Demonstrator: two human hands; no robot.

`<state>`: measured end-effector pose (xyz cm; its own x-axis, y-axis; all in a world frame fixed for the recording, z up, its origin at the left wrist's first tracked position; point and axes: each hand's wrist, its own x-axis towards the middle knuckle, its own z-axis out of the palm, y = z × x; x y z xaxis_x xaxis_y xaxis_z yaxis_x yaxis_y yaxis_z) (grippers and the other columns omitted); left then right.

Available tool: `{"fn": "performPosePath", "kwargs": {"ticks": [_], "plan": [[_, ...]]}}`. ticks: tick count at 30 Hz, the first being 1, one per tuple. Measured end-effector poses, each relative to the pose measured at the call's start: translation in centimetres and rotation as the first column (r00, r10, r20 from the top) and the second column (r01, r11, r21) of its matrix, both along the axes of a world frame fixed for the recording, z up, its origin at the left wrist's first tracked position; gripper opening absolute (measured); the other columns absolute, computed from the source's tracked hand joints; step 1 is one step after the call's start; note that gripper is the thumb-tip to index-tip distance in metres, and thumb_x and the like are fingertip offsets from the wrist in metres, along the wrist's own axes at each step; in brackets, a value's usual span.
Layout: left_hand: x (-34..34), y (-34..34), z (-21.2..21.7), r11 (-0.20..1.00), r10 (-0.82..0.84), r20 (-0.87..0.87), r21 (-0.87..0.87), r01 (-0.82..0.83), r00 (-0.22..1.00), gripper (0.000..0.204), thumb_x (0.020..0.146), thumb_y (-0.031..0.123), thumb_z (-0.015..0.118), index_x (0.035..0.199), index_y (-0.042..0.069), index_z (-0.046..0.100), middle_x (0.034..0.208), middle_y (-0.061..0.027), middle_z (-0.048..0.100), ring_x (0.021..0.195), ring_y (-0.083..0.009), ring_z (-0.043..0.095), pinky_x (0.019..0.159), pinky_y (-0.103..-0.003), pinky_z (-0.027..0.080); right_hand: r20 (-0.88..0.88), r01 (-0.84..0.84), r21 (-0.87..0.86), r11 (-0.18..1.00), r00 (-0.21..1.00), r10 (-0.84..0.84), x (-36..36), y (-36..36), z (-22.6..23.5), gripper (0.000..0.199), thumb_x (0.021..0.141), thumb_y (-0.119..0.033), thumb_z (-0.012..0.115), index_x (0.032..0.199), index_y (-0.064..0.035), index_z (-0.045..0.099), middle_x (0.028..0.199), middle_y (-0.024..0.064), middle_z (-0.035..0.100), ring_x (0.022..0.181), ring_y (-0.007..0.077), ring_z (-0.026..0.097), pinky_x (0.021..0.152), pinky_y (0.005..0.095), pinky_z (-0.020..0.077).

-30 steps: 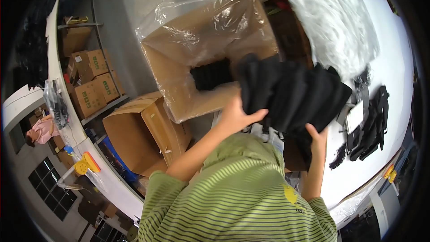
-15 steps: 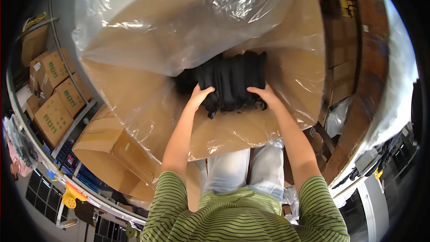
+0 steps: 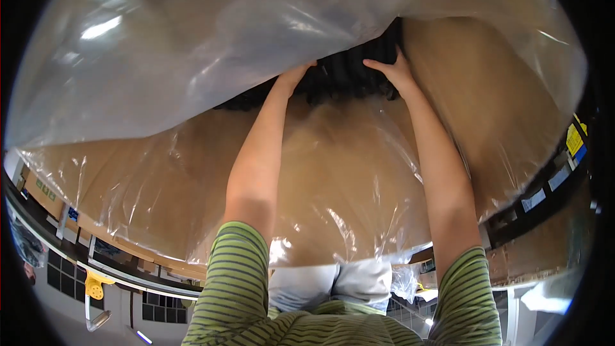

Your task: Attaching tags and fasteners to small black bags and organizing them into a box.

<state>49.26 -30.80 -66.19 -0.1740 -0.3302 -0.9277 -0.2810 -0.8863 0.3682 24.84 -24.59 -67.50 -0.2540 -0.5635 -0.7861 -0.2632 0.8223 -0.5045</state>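
Observation:
A row of soft black pieces, pressed together into a bundle (image 3: 349, 74), lies deep inside a large brown carton (image 3: 346, 160). My left hand (image 3: 296, 78) grips the bundle's left end, with most of its fingers out of sight. At the other end my right hand (image 3: 396, 72) clasps it, thumb lying over the top. Clear plastic liner (image 3: 173, 70) hangs over the far side of the carton and covers part of the bundle. What exactly the black pieces are, I cannot tell. Both forearms reach down over the near carton wall.
The liner also drapes over the carton's near edge, close to my legs (image 3: 304, 287). To the left stand other cardboard boxes (image 3: 45, 192) and a rail with a yellow plastic piece (image 3: 95, 285). Dark shelving (image 3: 544, 202) runs along the right.
I have leaned in over the carton. Both hands have gone deeper and farther in with the black bundle, and the liner now covers more of it.

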Motion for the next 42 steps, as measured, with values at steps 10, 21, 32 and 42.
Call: {"fn": "performPosePath", "kwargs": {"ticks": [10,21,32,42], "plan": [[-0.2,2.8,-6.5,0.986,0.048,0.106,-0.163,-0.030,0.993,0.053,0.070,0.020,0.068,0.116,-0.001,0.052,0.117,-0.0120,0.052,0.108,-0.0239,0.048,0.095,-0.031,0.035,0.008,-0.099,0.054,0.994,0.995,0.098,0.0,-1.0,-5.7,0.100,0.058,-0.029,0.082,0.137,0.0019,0.029,0.131,0.0165,0.046,0.123,0.0259,0.043,0.103,0.0324,0.0339],[6.3,1.3,-12.9,0.663,-0.482,0.378,-0.433,0.611,0.791,0.068,0.072,0.044,0.072,0.121,0.001,0.052,0.125,-0.0169,0.052,0.116,-0.0320,0.047,0.098,-0.035,0.036,-0.083,-0.191,0.067,0.979,0.977,0.197,1.5,-2.4,-12.2,0.096,0.057,-0.022,0.079,0.137,-0.0029,0.031,0.131,0.0202,0.046,0.123,0.0312,0.043,0.104,0.0356,0.0331],[8.8,-17.8,4.4,0.714,-0.607,0.429,-0.075,0.696,0.669,0.056,0.084,0.036,0.059,0.126,0.001,0.046,0.126,-0.0213,0.049,0.118,-0.0352,0.043,0.098,-0.039,0.035,-0.583,-0.209,0.085,0.974,0.783,0.219,4.6,-2.7,-5.6,0.083,0.070,-0.031,0.073,0.132,-0.0035,0.026,0.124,0.0227,0.049,0.112,0.0382,0.048,0.093,0.0435,0.0397],[2.9,-20.2,-3.9,0.390,-0.231,0.691,-0.579,0.716,0.684,0.053,0.088,0.029,0.054,0.133,0.003,0.040,0.130,-0.0247,0.045,0.123,-0.0357,0.041,0.102,-0.039,0.031,-0.265,-0.406,-0.214,0.889,0.899,0.347,9.1,-9.4,-3.0,0.034,0.077,-0.031,0.063,0.092,-0.0004,0.061,0.093,0.0193,0.063,0.090,0.0388,0.058,0.079,0.0450,0.0449]]}}
